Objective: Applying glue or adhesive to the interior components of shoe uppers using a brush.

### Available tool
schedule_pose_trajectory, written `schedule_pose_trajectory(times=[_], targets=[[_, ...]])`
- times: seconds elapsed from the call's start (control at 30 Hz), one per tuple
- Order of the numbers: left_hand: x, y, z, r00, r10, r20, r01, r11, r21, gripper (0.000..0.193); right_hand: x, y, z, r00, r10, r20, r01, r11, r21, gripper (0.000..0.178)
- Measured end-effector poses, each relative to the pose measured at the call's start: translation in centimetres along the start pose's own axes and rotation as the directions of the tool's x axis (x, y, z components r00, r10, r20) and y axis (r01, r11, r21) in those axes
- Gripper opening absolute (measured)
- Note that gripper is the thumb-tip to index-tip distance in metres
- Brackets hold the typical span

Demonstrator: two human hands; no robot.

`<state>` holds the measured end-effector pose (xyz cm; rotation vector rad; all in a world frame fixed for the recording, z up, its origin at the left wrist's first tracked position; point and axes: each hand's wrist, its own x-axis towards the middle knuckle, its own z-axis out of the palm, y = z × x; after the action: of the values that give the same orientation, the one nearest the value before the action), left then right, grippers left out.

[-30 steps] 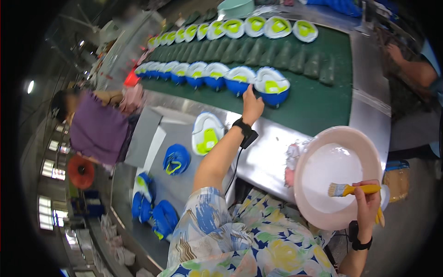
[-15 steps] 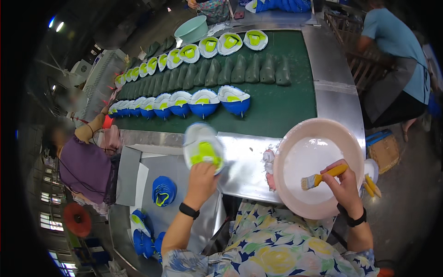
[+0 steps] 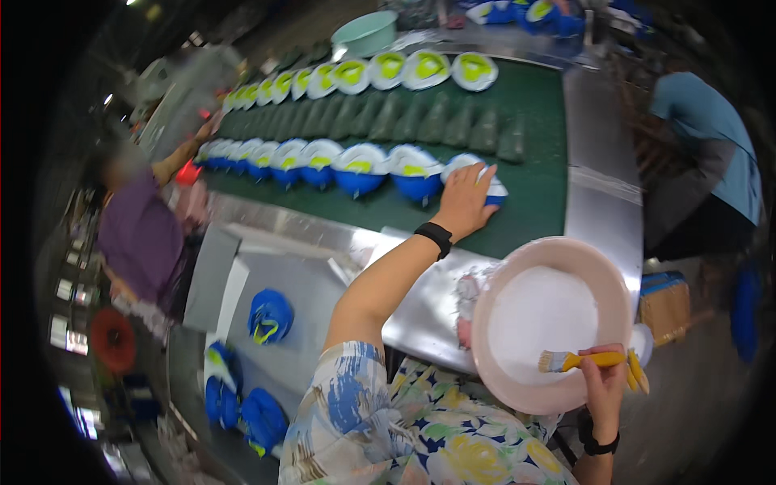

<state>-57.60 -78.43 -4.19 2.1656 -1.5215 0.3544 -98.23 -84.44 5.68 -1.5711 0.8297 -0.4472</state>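
My left hand (image 3: pixel 464 200) reaches out over the green surface (image 3: pixel 537 206), its fingers over a blue and white shoe upper (image 3: pixel 495 191) at the near end of a row. The hand partly hides that upper. Next to it stands another shoe upper (image 3: pixel 415 187), blue outside with a white rim and yellow-green lining. Low at the right, my right hand (image 3: pixel 606 392) grips a paintbrush (image 3: pixel 582 360) by its yellow handle. Its pale bristles hang over the white liquid (image 3: pixel 540 319) in a pink basin (image 3: pixel 485 356).
Dark shoe lasts (image 3: pixel 436 121) line the middle of the green surface, with a far row of white-rimmed uppers (image 3: pixel 474 71) beyond. More blue uppers (image 3: pixel 270 315) lie at the lower left. One person (image 3: pixel 145 230) is at the left, another (image 3: pixel 711 145) at the right.
My left hand has carried a shoe upper forward and right, from above the metal edge to the row's end. The brush stays over the basin, now turned more level.
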Motion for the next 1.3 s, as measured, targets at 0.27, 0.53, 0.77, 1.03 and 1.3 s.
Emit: schedule_pose_trajectory(times=[0.27,0.53,0.77,1.03,1.3], targets=[[-18.4,-8.5,-17.6,0.906,-0.334,-0.261,0.415,0.823,0.387,0.063,0.8,0.8,-1.4,0.991,-0.099,0.091,0.1,0.995,-0.004,0.013],[-40.2,-11.5,-24.3,0.656,-0.678,0.333,0.57,0.733,0.371,0.046,5.6,1.8,-0.3,0.979,-0.146,0.145,0.178,0.954,-0.241,0.011],[-38.4,-11.6,-27.5,0.515,-0.638,0.572,0.606,0.743,0.283,0.062,9.3,1.6,7.0,0.915,-0.14,0.379,0.28,0.897,-0.342,0.019],[-32.2,-7.6,-28.5,0.615,-0.719,0.325,0.785,0.52,-0.336,0.027,5.3,1.8,2.1,0.773,-0.19,0.605,0.56,0.652,-0.511,0.02],[-11.0,4.8,-18.3,0.784,-0.211,0.583,0.587,-0.051,-0.808,0.054,6.3,-3.5,-2.8,0.783,-0.567,0.256,0.618,0.758,-0.211,0.014]])
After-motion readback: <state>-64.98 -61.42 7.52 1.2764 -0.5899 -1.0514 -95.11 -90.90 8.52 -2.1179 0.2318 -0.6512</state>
